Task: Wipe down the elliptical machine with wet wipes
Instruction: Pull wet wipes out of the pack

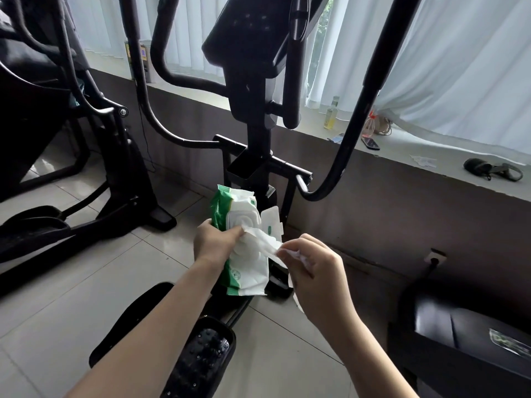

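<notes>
Between both hands, low before the elliptical machine (pixel 253 116): wet-wipe pack (pixel 248 268), long axis pointing away from the person, lid flap open to its right.
Left hand (pixel 214 241): curled round the pack's left edge.
Right hand (pixel 313 262): pinches one wet wipe (pixel 263 242), which stretches rightward from the opening. Judged the wiping hand.

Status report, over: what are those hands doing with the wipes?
Left hand grips wipes pack, lid open. Right hand pinches wipe, partly out. Elliptical ahead, unobstructed.
</notes>
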